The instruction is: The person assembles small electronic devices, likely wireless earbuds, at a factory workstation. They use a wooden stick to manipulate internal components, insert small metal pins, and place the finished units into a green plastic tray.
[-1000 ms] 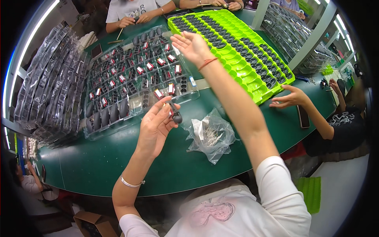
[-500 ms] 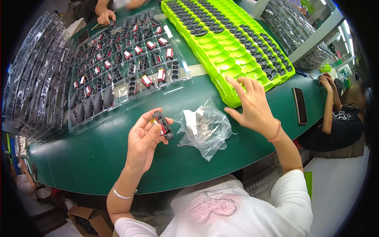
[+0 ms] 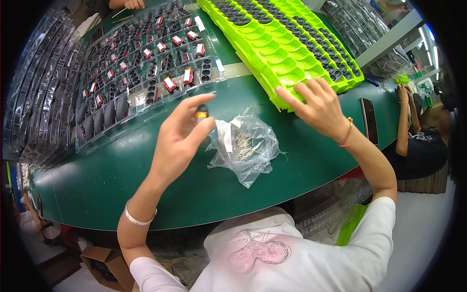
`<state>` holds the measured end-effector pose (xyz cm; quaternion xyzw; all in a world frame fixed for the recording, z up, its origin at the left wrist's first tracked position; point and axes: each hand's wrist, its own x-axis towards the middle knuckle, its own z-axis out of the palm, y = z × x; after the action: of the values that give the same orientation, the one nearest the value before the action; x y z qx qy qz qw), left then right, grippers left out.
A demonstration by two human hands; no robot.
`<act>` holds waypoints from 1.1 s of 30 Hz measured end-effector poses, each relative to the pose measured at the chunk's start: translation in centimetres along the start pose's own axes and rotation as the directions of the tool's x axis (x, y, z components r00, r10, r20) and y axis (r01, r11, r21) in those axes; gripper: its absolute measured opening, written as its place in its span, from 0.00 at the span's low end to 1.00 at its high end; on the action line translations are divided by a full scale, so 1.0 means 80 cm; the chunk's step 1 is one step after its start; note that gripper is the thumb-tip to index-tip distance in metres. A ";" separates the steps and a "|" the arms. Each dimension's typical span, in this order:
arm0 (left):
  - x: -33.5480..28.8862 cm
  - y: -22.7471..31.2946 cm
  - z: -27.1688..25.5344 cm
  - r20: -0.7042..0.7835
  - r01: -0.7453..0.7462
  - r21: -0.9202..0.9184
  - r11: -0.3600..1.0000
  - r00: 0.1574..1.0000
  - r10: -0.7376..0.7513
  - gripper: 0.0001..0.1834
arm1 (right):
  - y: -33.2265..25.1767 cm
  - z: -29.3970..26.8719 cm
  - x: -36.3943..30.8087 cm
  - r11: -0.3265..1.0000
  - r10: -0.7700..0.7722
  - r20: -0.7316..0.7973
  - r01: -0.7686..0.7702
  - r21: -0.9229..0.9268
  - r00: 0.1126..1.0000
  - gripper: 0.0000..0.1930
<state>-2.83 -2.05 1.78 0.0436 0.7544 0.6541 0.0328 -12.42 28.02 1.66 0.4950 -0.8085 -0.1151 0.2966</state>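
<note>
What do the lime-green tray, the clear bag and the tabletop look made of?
Lime-green tray: probably moulded plastic, glossy, with glints in its hollows. Clear bag: thin plastic film, apparently, crinkled and see-through. Tabletop: smooth, faintly shiny; perhaps laminate or rubber matting, hard to tell.

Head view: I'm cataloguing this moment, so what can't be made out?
In the head view:
Dark part: mostly covered by the left hand.
Green tray: the right hand covers part of its near edge; the upper edge cuts off its far end.
Thin sticks in the clear bag: too small to count.
</note>
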 end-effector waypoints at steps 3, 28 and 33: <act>0.051 -0.010 0.012 0.126 -0.127 0.449 0.885 0.989 0.078 0.20 | 0.018 -0.018 0.010 0.996 0.067 -0.024 -0.065 0.068 0.998 0.32; 0.026 -0.006 0.029 0.017 -0.103 0.183 0.978 0.995 0.102 0.21 | -0.024 0.022 -0.005 0.964 0.021 0.034 -0.030 0.263 0.999 0.26; -0.004 -0.001 0.018 -0.030 -0.028 -0.120 0.992 0.999 0.025 0.27 | -0.032 0.020 0.007 0.938 0.063 0.055 -0.078 0.337 0.997 0.26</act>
<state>-2.37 -0.65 1.51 0.0421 0.7132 0.6995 0.0159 -11.68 26.13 -0.64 0.5069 -0.8396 0.0256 0.1935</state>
